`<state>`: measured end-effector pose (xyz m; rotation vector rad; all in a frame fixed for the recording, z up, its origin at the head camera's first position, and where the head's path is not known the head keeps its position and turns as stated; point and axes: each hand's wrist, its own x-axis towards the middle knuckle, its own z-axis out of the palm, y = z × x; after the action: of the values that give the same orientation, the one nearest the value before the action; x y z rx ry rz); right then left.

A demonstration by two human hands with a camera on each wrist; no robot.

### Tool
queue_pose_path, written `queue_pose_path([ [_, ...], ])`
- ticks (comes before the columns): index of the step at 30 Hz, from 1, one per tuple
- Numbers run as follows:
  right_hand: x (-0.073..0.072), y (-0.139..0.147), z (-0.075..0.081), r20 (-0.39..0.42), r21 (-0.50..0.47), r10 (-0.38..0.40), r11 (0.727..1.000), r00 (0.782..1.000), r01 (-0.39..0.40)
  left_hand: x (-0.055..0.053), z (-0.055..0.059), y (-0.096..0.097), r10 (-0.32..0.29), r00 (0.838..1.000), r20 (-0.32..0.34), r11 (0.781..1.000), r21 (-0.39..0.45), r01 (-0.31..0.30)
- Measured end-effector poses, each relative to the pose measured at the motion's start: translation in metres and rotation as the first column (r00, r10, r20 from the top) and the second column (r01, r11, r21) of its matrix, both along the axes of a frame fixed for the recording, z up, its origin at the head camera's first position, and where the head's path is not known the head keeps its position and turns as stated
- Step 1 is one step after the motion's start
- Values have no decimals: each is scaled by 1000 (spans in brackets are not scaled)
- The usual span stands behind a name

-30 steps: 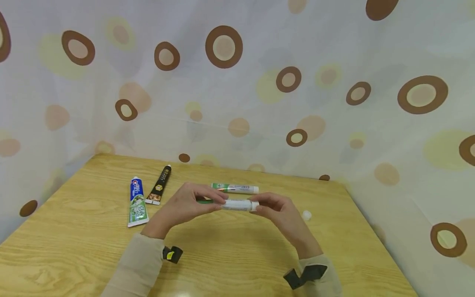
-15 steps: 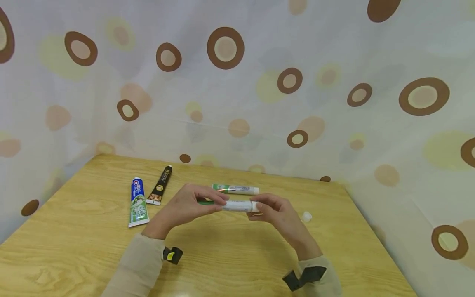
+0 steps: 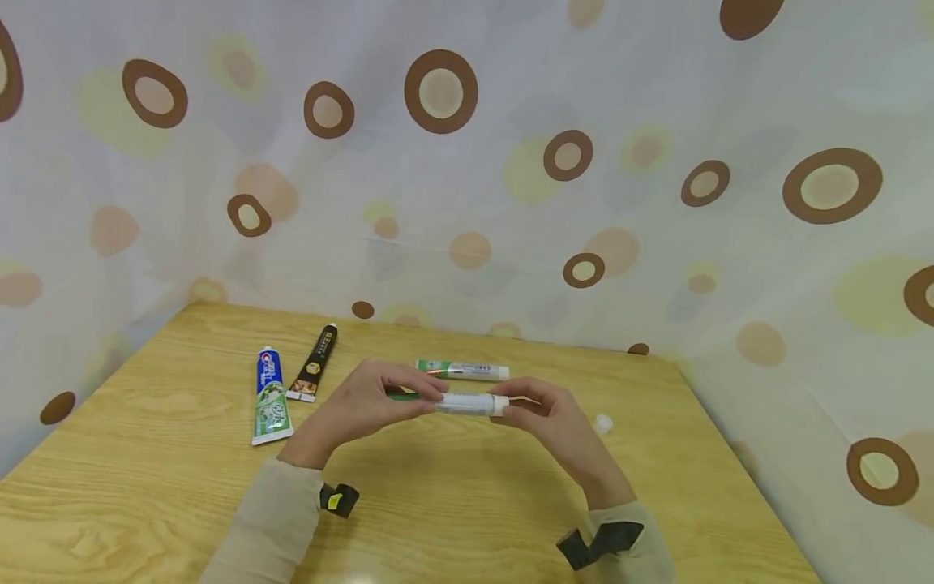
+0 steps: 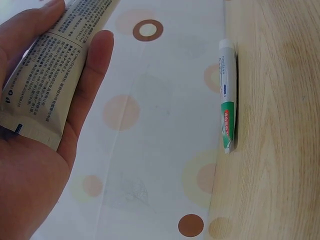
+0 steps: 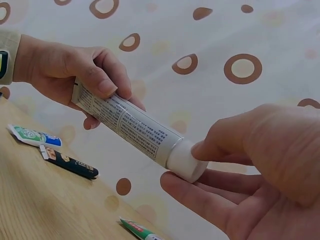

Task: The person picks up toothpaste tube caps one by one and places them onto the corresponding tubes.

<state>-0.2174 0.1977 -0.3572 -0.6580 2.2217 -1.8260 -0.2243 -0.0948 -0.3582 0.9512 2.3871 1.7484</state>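
Observation:
Above the table, my left hand (image 3: pixel 372 397) grips a white and green toothpaste tube (image 3: pixel 464 404) by its flat end, thumb on one face and fingers on the other. The tube is level and points to the right. Its printed back (image 5: pixel 130 122) faces the right wrist camera. At the other end, my right hand (image 3: pixel 554 418) pinches the white cap (image 5: pixel 186 161) between thumb and fingers. The cap sits on the tube's end. In the left wrist view the tube (image 4: pixel 55 65) lies along the palm, its cap out of frame.
Behind the hands lies another green and white toothpaste tube (image 3: pixel 463 371). On the left of the wooden table (image 3: pixel 438 519) are a blue and green toothpaste tube (image 3: pixel 272 397) and a black one (image 3: pixel 315 363). A small white cap (image 3: pixel 603 423) rests right of my right hand. A patterned curtain (image 3: pixel 496 211) hangs behind.
My right fingers have shifted around the cap, reaching further over it half a second ago and drawn back now. The left hand and the tube have stayed in place.

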Motion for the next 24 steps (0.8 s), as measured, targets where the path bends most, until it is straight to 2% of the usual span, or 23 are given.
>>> queue_pose_path([
  [6,-2,-2,1,74,-28,-12,1000,997,14,0,0,-2,-3,1000,8,1000,6,3],
  [15,0,0,1,-29,48,-8,999,1000,10,-1,-1,-1,-6,1000,15,1000,3,6],
  [24,-1,0,-1,-13,-6,-16,1000,1000,16,-1,-1,0,-11,1000,5,1000,12,11],
])
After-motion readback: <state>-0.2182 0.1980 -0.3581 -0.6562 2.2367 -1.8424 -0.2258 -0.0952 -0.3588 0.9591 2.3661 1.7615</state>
